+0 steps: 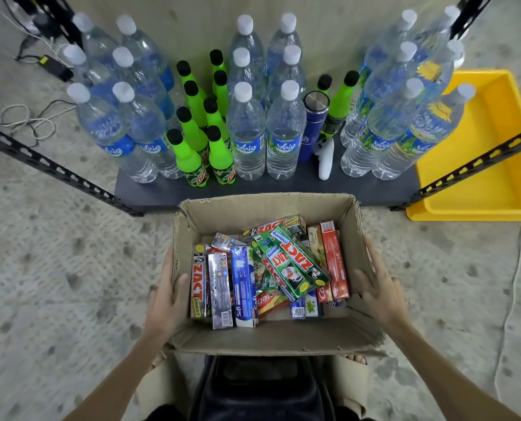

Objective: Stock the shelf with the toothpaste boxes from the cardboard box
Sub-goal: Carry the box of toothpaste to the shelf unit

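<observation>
- A person's left hand [168,294] grips the left wall of an open cardboard box [271,335], thumb hooked over the rim to the inside and fingers pressed along the outer face.
- The right hand [377,287] grips the opposite wall in much the same way, thumb over the rim and fingers spread along the outside.
- The box sits low between both forearms, directly in front of a dark bottom shelf [283,189] of a black slotted-steel rack.
- Inside the box lies a loose jumble of toothpaste boxes [271,275]: a silver-and-red Zact Smokers carton [199,284] along the left wall, a blue-and-white carton [244,287] beside it, green Zact Whitening cartons [295,265] lying diagonally on top, and a red carton [335,259] standing against the right wall.
- The shelf carries rows of clear water bottles [248,138] with white caps and blue labels, at the left, centre and right.
- Clusters of green soda bottles [189,156] with black caps stand between the water bottles.
- A blue steel flask [310,129] stands right of centre, with a white handheld object [326,159], possibly a controller, leaning in front of it.
- A yellow plastic tray [481,165] rests on the speckled floor to the right of the rack.
- Cables [25,120] and a black power adapter [57,68] lie on the floor at the left.
</observation>
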The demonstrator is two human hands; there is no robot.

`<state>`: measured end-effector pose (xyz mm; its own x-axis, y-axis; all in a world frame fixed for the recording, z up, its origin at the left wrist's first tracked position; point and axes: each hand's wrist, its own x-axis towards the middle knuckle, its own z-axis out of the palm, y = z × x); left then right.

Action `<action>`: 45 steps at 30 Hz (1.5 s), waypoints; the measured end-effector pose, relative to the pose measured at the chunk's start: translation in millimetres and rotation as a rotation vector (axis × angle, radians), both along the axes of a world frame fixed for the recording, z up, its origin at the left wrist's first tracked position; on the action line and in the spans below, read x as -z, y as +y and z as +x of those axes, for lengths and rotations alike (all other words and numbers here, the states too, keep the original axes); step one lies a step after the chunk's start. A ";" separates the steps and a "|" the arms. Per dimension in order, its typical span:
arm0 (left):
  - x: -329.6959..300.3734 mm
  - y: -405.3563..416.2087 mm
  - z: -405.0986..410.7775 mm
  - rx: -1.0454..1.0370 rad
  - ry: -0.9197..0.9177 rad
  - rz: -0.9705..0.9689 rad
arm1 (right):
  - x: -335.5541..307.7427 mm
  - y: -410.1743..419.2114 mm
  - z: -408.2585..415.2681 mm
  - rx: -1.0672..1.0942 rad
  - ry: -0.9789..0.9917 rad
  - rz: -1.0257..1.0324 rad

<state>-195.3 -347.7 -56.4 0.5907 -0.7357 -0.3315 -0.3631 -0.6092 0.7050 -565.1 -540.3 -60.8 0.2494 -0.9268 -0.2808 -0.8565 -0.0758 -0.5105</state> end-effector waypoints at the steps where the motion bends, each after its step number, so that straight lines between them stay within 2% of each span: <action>1: -3.5 -0.8 -1.6 0.005 -0.005 0.025 | 0.3 1.0 -0.7 0.000 -0.001 -0.001; 8: 5.7 9.2 3.7 0.003 0.060 0.110 | 13.9 12.8 -9.3 0.002 -0.014 0.026; 12: 3.8 -0.1 0.3 -0.017 0.064 0.018 | 17.8 12.2 -10.0 0.024 -0.010 0.023; 21: 17.0 -4.7 -4.9 -0.079 0.069 -0.003 | 27.9 6.8 -10.0 0.069 -0.027 -0.039; 29: 24.9 -9.5 8.6 -0.034 0.062 -0.171 | 33.3 17.2 -3.4 0.057 -0.027 -0.150; 34: 23.2 -14.9 21.0 0.012 0.035 -0.103 | 33.6 9.8 6.0 0.073 -0.028 -0.173; 38: 33.9 -10.8 18.3 0.001 -0.024 -0.141 | 39.5 9.1 13.1 0.093 -0.085 -0.219; 42: 40.3 -11.3 16.3 -0.052 -0.035 -0.032 | 47.3 10.1 9.6 0.043 -0.027 -0.246; 45: 44.3 -14.0 15.9 -0.039 -0.047 -0.069 | 51.3 7.5 11.6 0.004 0.036 -0.277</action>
<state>-179.3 -361.7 -100.7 0.6333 -0.7316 -0.2524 -0.3733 -0.5745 0.7284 -553.5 -532.8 -112.1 0.2400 -0.9705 -0.0247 -0.8742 -0.2050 -0.4401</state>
